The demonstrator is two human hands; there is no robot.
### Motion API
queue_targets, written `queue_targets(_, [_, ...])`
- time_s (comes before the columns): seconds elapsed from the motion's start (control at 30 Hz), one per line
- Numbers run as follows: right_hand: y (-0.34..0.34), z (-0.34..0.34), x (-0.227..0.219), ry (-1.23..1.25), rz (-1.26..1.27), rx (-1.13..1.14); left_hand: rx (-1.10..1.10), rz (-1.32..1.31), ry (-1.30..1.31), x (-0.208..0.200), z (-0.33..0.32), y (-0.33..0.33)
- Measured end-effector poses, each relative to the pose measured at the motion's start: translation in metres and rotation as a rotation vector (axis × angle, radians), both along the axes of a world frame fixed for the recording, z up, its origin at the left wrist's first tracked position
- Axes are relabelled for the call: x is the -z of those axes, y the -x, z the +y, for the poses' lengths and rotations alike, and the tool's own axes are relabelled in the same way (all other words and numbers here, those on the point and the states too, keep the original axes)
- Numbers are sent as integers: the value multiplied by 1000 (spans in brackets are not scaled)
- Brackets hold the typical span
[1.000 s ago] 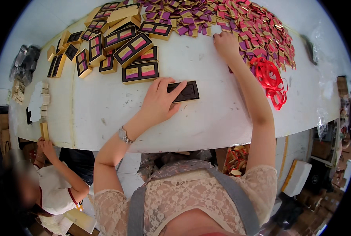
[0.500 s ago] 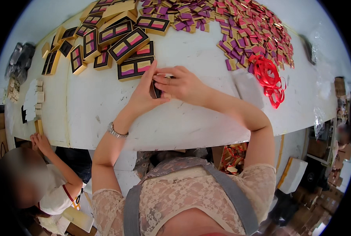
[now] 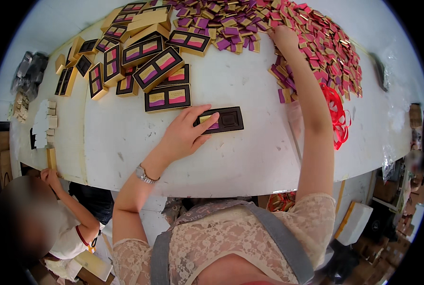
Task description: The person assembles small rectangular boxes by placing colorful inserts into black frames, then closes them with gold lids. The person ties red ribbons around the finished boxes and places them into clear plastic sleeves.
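Note:
On the table lies a black two-compartment tray (image 3: 230,119). Its left compartment holds a small gold-and-purple wrapped square (image 3: 212,125), while the right one is bare. My left hand (image 3: 186,130) grips the tray's left end, fingers along the far edge and over the square. My right hand (image 3: 285,40) reaches far across to the heap of wrapped squares, at the border between the purple-and-gold ones (image 3: 231,31) and the red-and-gold ones (image 3: 321,43). Its fingertips are hidden, so I cannot tell whether they hold a square.
Filled gold boxes with black inserts (image 3: 168,98) are piled at the far left. A tangle of red ribbon (image 3: 338,118) lies beyond my right forearm. At the table's left edge another person (image 3: 69,213) handles a narrow gold box (image 3: 51,158).
The black tray has gone from between my two hands down onto the table. My right hand has left it and stretched far right to the heap; my left stays with the tray.

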State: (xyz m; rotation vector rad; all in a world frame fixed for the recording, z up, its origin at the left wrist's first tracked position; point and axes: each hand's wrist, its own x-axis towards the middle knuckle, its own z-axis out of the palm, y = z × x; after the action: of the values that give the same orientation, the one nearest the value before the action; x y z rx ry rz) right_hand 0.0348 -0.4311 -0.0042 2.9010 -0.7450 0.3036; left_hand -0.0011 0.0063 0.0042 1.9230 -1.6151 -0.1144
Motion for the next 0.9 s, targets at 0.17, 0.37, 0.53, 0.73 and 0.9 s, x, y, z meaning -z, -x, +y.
queue_targets(0.17, [24,17,14,167,31,-358,-33,-75,-40,-1,7,1])
queue_targets(0.37, [65,67,4,-104,-232,-465,-84,-177,-60,3,38,11])
queue_targets(0.53, [118,184,-47,-446,-378,-829,-118,-347,-84,-10,41,16])
queue_targets(0.73, [159,242,-32,-180,-204,-1014,-121,-341,-58,-4,41,15])
queue_targets(0.9, [165,257,-20,-198,-111,-1026,-96,-277,66,7,46,12])
